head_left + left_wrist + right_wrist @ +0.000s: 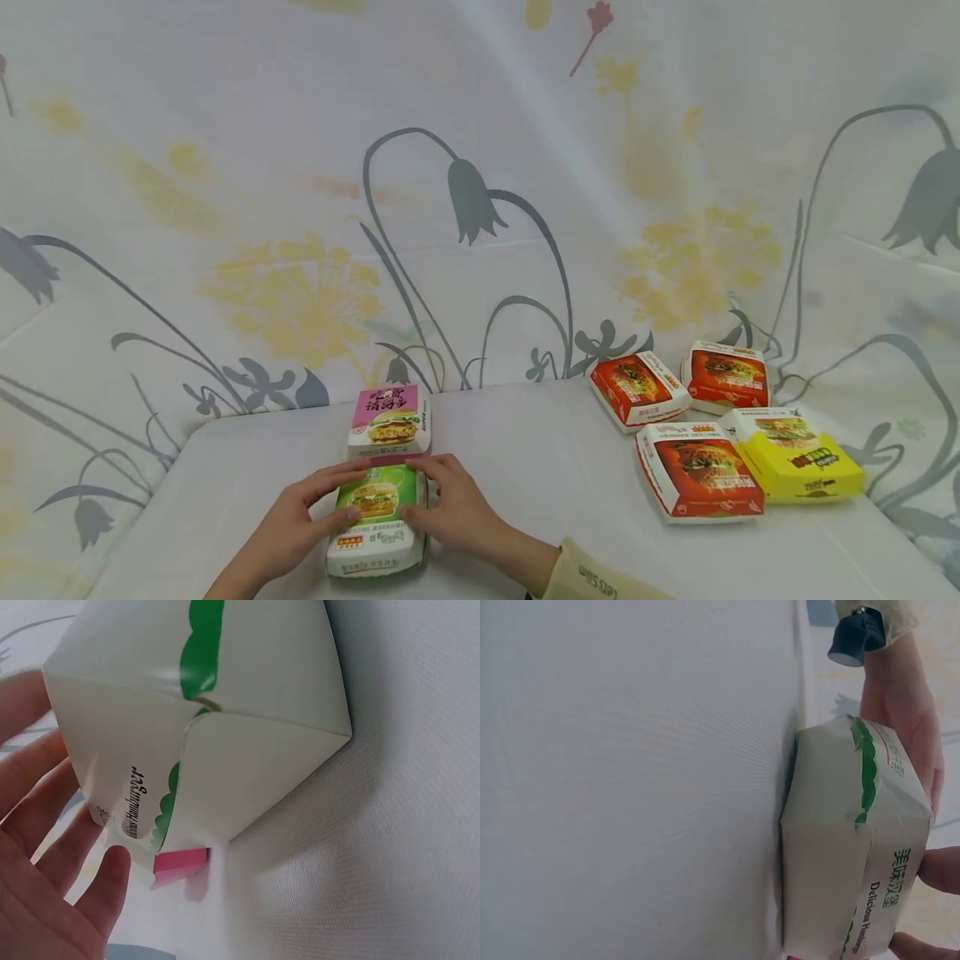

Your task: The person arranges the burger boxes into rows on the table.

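**Left hand (pixel 300 512) and right hand (pixel 457 504) gripping green burger box (pixel 375 497)**

Head view: the green burger box is lying on the white surface (pixel 525 467) at 7 o'clock, both hands' fingers (pixel 341 478) curving round it from its 9 and 3 o'clock sides. A pink burger box (pixel 390 417) is sitting just beyond, at its 12 o'clock. Three red burger boxes (pixel 701 471) and a yellow burger box (pixel 817 479) are resting well apart, towards its 2 to 3 o'clock.

Left wrist view: the left fingers are holding its 8 o'clock side.

Right wrist view: the right fingers are pressing its 4 o'clock side.
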Motion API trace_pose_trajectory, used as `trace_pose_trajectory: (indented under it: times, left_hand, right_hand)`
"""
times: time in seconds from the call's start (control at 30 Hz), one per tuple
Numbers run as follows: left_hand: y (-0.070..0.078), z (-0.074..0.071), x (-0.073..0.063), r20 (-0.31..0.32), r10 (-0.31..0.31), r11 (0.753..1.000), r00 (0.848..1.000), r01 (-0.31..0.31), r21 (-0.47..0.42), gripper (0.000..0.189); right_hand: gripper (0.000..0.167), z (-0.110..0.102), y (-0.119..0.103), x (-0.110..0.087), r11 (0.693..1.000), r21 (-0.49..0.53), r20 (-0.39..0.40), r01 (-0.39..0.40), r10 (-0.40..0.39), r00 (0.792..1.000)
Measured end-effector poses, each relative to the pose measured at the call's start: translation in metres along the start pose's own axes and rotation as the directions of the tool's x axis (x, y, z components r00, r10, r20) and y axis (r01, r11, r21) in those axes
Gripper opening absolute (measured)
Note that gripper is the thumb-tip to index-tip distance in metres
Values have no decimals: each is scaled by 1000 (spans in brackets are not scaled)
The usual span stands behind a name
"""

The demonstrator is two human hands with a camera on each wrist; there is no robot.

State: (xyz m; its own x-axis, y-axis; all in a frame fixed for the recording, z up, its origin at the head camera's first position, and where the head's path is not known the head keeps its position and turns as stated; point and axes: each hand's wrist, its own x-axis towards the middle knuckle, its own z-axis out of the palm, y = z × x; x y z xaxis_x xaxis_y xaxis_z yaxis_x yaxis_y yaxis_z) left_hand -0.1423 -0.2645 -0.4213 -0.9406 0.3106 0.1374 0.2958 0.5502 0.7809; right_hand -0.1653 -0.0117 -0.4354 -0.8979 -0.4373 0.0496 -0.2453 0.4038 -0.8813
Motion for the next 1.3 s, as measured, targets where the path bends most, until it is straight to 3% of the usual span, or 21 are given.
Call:
trace_pose_trajectory:
  times: [0.2, 0.37, 0.67, 1.0, 1.3]
  left_hand:
    - [-1, -1, 0, 29, 61, 995, 998, -63, 71, 51]
    - [0, -2, 0, 66, 21, 995, 998, -27, 93, 52]
    - [1, -2, 0, 71, 8, 996, 997, -14, 93, 54]
    - [3, -1, 1, 68, -21, 996, 997, 16, 83, 56]
    - [1, -1, 1, 66, -31, 997, 997, 26, 76, 56]
  right_hand:
    - [56, -1, -1, 0, 1000, -21, 4, 1, -1, 1000]
    - [53, -6, -1, 0, 999, -38, 27, 11, -10, 1000]
    - [41, -28, -5, -2, 997, -40, 38, 73, -72, 997]
    - [42, -85, -3, 0, 993, -51, -23, 104, -105, 994]
    - [42, -162, 4, 6, 999, 13, -81, 34, -33, 996]
